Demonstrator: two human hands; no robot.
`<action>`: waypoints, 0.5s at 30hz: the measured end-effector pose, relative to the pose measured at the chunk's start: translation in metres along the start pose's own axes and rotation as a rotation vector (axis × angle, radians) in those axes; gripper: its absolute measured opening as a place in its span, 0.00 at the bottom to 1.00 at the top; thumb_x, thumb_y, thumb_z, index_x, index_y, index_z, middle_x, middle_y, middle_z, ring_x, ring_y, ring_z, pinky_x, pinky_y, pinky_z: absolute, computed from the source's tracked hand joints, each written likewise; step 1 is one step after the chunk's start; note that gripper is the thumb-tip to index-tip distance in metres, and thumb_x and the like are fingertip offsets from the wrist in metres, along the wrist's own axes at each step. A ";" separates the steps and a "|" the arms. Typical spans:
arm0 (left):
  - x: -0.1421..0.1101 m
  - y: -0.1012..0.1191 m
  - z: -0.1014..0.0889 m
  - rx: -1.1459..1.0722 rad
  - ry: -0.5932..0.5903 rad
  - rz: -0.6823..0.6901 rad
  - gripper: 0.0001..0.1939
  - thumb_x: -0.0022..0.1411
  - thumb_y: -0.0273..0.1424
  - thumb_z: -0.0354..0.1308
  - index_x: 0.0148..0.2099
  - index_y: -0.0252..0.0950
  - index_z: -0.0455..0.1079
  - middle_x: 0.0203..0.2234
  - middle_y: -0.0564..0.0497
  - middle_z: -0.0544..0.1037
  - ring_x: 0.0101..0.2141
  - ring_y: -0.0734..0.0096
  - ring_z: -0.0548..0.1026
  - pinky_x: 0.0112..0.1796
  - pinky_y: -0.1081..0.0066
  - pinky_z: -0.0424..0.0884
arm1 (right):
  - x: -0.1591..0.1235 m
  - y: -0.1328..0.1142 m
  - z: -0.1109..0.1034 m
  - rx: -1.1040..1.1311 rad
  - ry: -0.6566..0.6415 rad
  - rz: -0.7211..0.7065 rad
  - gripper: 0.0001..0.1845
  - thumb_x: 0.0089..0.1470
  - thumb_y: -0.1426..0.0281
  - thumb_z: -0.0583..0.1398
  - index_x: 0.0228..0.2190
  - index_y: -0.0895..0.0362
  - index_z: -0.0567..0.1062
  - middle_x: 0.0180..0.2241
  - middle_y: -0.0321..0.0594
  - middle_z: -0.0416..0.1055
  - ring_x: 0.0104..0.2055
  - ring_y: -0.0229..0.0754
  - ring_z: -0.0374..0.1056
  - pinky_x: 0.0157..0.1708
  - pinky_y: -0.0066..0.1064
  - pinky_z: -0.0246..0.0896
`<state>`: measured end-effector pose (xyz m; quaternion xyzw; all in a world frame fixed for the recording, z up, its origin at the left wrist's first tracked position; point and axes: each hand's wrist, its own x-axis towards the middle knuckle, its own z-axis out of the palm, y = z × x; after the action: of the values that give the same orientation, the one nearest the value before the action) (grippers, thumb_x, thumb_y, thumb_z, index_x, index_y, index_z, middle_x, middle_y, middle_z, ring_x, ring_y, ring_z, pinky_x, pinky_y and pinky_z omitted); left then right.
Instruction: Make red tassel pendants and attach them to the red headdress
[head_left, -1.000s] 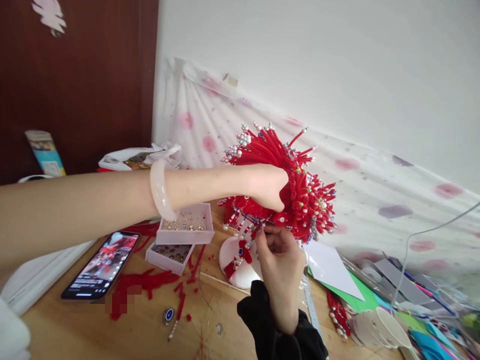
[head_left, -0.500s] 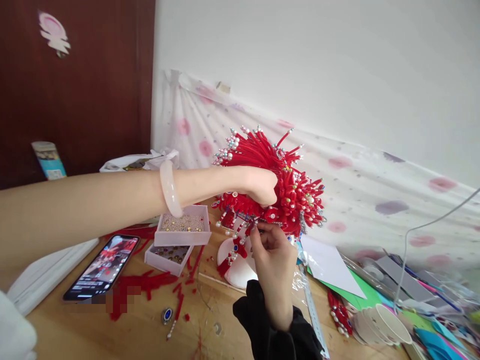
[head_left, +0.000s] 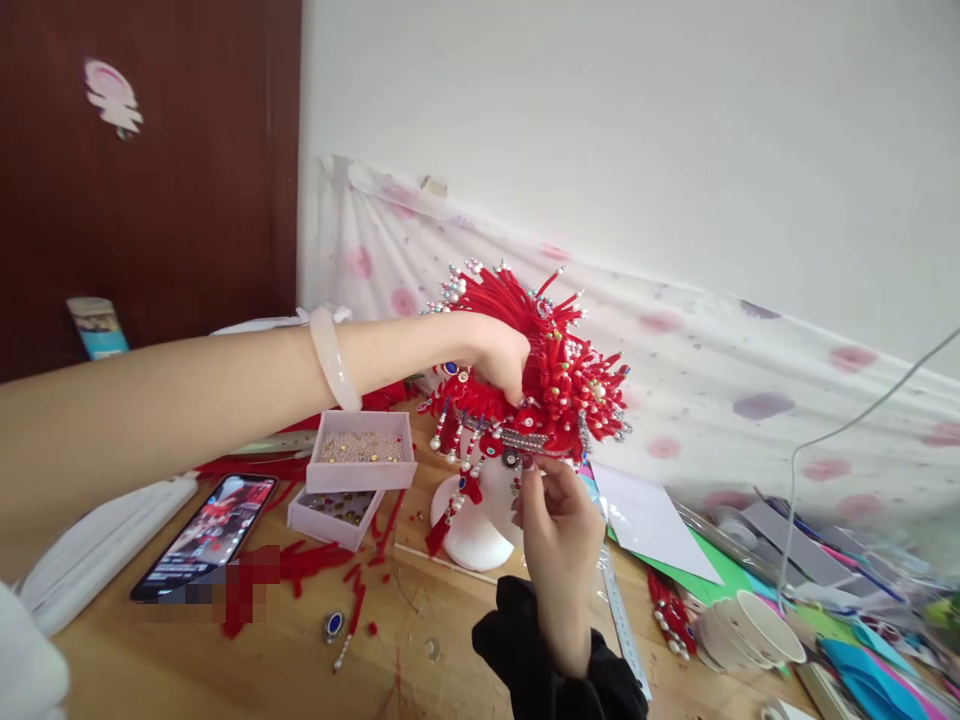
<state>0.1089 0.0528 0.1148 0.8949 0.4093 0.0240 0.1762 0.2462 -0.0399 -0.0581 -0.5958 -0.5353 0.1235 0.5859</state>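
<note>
A red beaded headdress [head_left: 555, 375] with pearl-tipped stalks sits on a white stand [head_left: 469, 525] on the wooden table [head_left: 225, 670]. My left hand [head_left: 491, 352], with a pale bangle on the wrist, grips the headdress from the left, fingers curled into the red stalks. My right hand [head_left: 551, 525], in a black sleeve, reaches up from below. Its fingertips pinch a small ornament at the silver band on the lower front edge.
Two pale pink bead boxes [head_left: 364, 462] and a lit phone [head_left: 206, 535] lie to the left among red scraps. A ruler [head_left: 622, 625], white and green paper, stacked paper cups [head_left: 742, 630] and coloured sheets crowd the right. A spotted cloth covers the wall behind.
The headdress has turned so its lower band faces me more. My right hand shifted slightly right along the lower edge. The view drifted, so everything sits a little lower and left.
</note>
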 end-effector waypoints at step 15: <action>-0.012 -0.010 0.000 -0.515 0.670 -0.075 0.16 0.33 0.20 0.71 0.12 0.37 0.66 0.07 0.56 0.67 0.16 0.72 0.64 0.28 0.69 0.65 | 0.002 0.064 -0.032 0.027 0.111 0.013 0.52 0.45 0.49 0.67 0.62 0.54 0.51 0.65 0.57 0.48 0.67 0.60 0.50 0.63 0.53 0.53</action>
<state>0.0935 0.0496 0.1127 0.7490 0.4568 0.4084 0.2521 0.3039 -0.0400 -0.1014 -0.5974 -0.4962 0.1010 0.6218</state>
